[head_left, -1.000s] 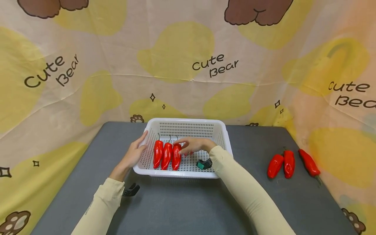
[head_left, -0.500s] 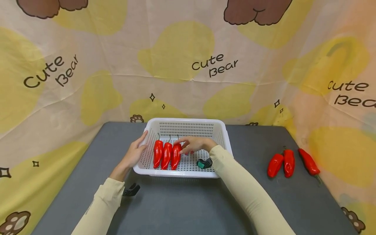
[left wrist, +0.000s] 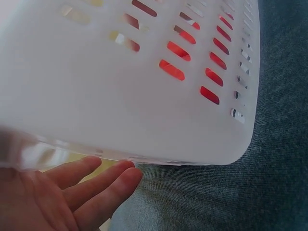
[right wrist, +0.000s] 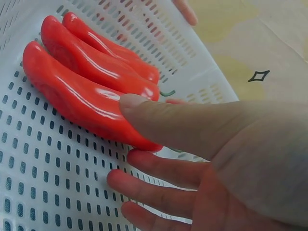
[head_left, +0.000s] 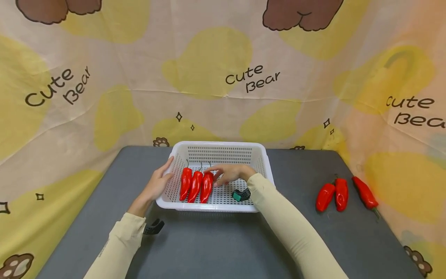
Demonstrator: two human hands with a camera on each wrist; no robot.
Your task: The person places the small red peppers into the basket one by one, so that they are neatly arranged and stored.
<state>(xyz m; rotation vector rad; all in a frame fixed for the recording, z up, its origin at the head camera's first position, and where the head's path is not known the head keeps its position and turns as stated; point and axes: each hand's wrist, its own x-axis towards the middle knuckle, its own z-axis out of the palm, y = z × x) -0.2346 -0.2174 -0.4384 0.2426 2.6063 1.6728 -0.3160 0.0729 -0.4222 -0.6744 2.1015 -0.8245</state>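
In the head view, three glossy red chili peppers, the nearest one to my right hand being this pepper (head_left: 206,189), lie side by side in a white perforated basket (head_left: 219,207). Over the basket is my right hand (head_left: 231,172). Its thumb overlaps that pepper in the right wrist view, and the index finger reaches over the stem end; the other fingers (right wrist: 149,187) stretch loosely beside it. My left hand (head_left: 158,184) rests at the basket's left rim, thumb toward the inside. In the left wrist view its fingers (left wrist: 103,190) extend loosely beside the basket wall.
Several more red peppers lie on the grey table (head_left: 216,248) at the right: a pair (head_left: 341,194) side by side and a single pepper (head_left: 365,192) near the table's edge. A patterned cloth (head_left: 209,62) hangs behind the table.
The lower ends of the middle and right peppers in the basket have shifted slightly left. My right thumb has moved a little lower by the pepper. The left hand keeps its place.
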